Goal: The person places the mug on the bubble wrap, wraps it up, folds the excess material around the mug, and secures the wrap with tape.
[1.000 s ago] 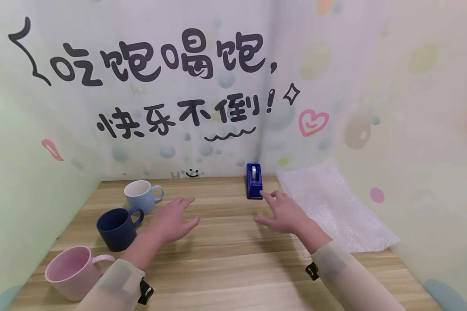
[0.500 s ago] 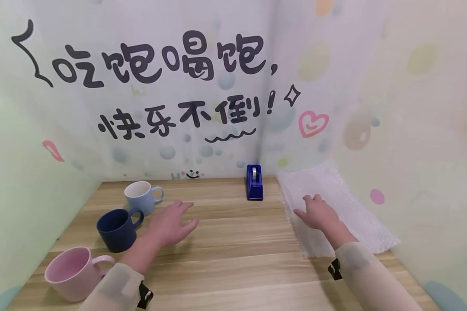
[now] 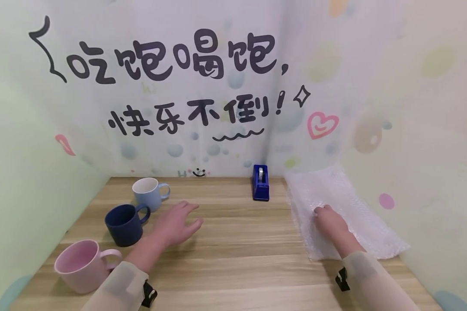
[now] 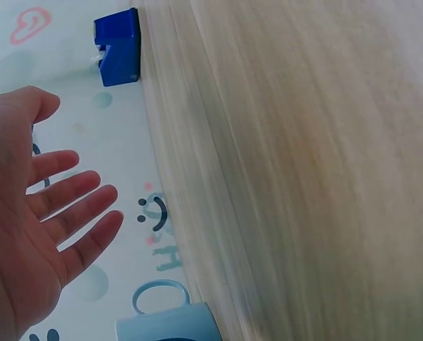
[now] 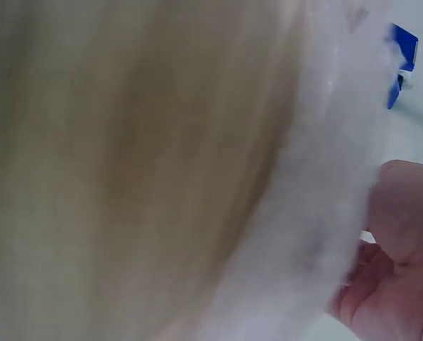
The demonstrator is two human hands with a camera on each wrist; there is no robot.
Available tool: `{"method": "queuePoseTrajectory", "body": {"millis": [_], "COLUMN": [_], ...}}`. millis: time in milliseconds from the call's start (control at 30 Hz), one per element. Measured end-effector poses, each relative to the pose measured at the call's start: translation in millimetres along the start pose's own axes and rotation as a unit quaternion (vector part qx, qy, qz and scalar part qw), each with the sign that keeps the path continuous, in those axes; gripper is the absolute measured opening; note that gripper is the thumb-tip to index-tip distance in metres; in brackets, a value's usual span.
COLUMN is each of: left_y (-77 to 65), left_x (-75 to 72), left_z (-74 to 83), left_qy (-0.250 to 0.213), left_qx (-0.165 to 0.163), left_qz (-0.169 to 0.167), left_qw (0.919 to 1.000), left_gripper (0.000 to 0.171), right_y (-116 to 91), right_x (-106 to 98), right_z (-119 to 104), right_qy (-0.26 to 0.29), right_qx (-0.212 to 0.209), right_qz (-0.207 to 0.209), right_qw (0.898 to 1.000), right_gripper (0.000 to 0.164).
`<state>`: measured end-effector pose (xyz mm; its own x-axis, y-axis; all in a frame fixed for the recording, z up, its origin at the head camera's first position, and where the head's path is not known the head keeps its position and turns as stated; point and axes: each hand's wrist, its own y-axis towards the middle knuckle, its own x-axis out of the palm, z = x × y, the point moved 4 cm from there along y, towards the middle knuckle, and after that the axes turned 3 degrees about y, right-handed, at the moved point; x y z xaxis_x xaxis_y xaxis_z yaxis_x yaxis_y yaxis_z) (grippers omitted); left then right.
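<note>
My right hand (image 3: 332, 224) pinches the bubble wrap sheet (image 3: 358, 209) near its left part, fingers curled down, and the plastic puckers at the fingertips. In the right wrist view, the thumb and bent fingers of this hand (image 5: 399, 263) close on the blurred wrap (image 5: 282, 256). My left hand (image 3: 176, 224) hovers over the table with fingers spread and loosely bent, holding nothing. Close by on its left are a light blue mug (image 3: 149, 198) and a dark blue mug (image 3: 125, 229). A pink mug (image 3: 81, 270) stands nearer, beside the left forearm.
A blue tape dispenser (image 3: 261, 191) stands at the back of the wooden table (image 3: 233, 259), left of the wrap. Printed wall hangings (image 3: 237, 149) border the table at the back and both sides; the wrap's far corner leans against them.
My right hand has moved right, away from beside the tape dispenser, then down onto the bubble wrap, its fingers closing there. My left hand has barely moved. The head view has shifted slightly.
</note>
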<state>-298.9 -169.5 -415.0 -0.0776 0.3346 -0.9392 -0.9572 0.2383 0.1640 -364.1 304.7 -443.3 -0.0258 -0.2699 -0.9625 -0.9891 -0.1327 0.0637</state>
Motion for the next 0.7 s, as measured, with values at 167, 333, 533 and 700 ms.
{"method": "queuePoseTrajectory", "body": {"millis": [167,333,533,700], "left_y": [0.4,0.1,-0.2,-2.6], "left_x": [0.2,-2.7,-8.4,-12.6], "left_z": [-0.3,-1.0,-6.3,-10.0], "left_qy": [0.002,-0.011,-0.031,-0.049], "left_qx": [0.013,0.016,0.001,-0.011], "left_qz": [0.010,0.011,0.012,0.031], "left_qw": [0.9999,0.9998,0.9995,0.9982], "left_gripper": [0.053,0.051,0.051,0.051], "right_y": [-6,-16,-26,-40], "right_x": [-5,-18,-35,-30], "right_z": [-6,-30,-81,-125], "right_qy": [0.013,0.032,0.030,-0.007], "right_qx": [0.007,-0.020,-0.113,-0.252], "right_qz": [0.060,0.113,0.165,0.226], "right_qw": [0.998,0.993,0.979,0.941], "right_gripper": [0.045,0.049,0.049,0.049]}}
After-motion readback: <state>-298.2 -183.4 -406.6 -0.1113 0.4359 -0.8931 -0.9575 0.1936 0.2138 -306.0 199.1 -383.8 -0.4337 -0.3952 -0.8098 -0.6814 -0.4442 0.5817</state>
